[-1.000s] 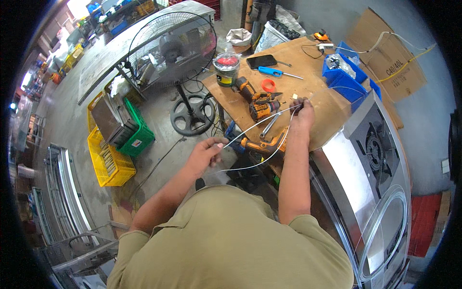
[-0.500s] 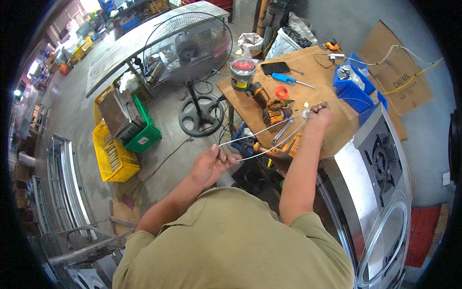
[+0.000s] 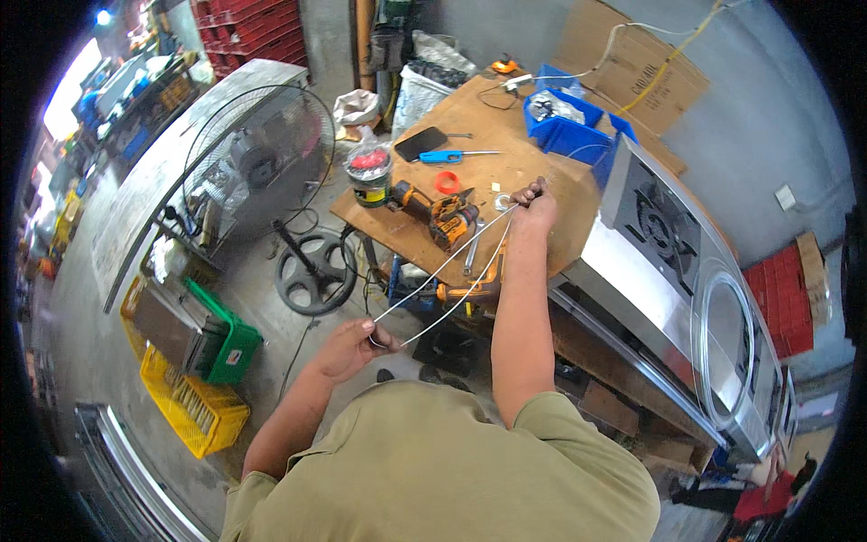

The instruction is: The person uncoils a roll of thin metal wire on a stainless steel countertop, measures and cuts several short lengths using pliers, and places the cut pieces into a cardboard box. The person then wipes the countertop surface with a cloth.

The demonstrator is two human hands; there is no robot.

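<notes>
Table [image 3: 567, 230]: brown wood
White wire [image 3: 417, 287]: 2 strands, spanning over table's near edge
Left hand [image 3: 348, 350]: fingers pinching wire, short of table
Right hand [image 3: 535, 208]: fingers gripping wire, above table

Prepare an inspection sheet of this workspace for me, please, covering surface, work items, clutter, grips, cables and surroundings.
Surface: brown wooden tabletop, crowded with tools.
Job's things: thin white flexible strand, two runs visible.
Clutter: orange-and-black power tools, blue-handled screwdriver, small red ring, blue plastic bin.
Grips: left hand and right hand both hold the strand.
Cables: yellow cable and white cable cross brown cardboard.
Surroundings: silver metal stove, round-caged pedestal fan.
</notes>
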